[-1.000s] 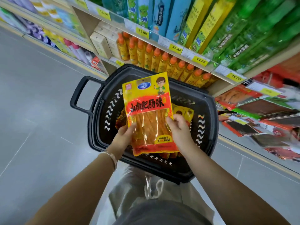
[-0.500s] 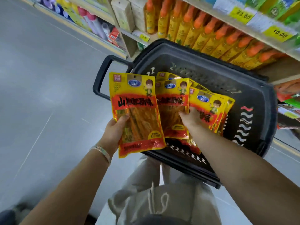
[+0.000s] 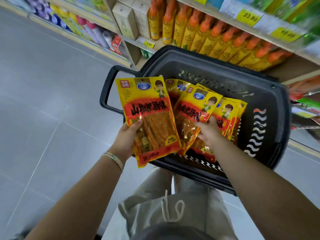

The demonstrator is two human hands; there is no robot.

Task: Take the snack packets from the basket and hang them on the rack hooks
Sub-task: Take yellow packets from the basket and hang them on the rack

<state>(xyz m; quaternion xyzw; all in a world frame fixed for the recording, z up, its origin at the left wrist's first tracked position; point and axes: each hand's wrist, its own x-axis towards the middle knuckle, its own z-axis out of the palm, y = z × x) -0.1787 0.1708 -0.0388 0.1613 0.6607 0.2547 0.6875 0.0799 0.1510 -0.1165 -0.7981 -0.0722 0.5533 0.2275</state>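
- Shop aisle: orange-capped bottles [image 3: 207,37] are being shelved right behind the basket [image 3: 216,73].
- One packet [image 3: 149,118] is being gripped by the left hand [image 3: 126,141], just over the basket's near rim.
- More packets [image 3: 195,110] are being grabbed in the basket by the right hand [image 3: 209,134], fingers curled round the top one.
- Nothing's being hung yet, probably early days; hooks aren't being shown clearly.

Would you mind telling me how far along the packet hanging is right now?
Done: nothing visibly hung; no rack hooks are in view. In hand: the left hand holds one snack packet apart, while the right hand grips a fanned bunch of packets in the black basket. Left: hanging every packet.
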